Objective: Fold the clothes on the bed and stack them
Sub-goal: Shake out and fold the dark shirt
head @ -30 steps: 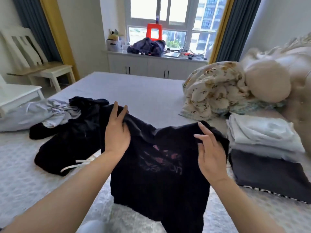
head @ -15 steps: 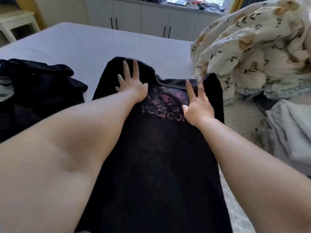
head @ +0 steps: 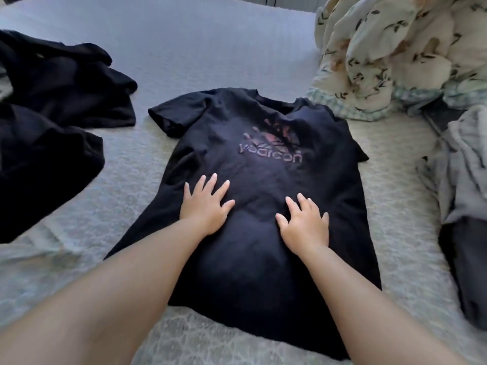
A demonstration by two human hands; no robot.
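1. The left hand [head: 204, 206] and right hand [head: 304, 222] lay flat with fingers spread, grasping nothing, pressing the black printed cotton T-shirt [head: 263, 180].
2. The shirt lay spread front-up on the pale grey bed [head: 210, 48].
3. Crumpled black clothes [head: 52, 106] sat left; a floral cream quilt [head: 395, 48] right.

A home bedroom — grey bed [head: 210, 43], rumpled floral quilt [head: 395, 48], loose clothes [head: 52, 101] scattered about.

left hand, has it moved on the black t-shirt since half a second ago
Yes. The left hand slid toward the hem of the black t-shirt; it was beside the printed logo, now below it.
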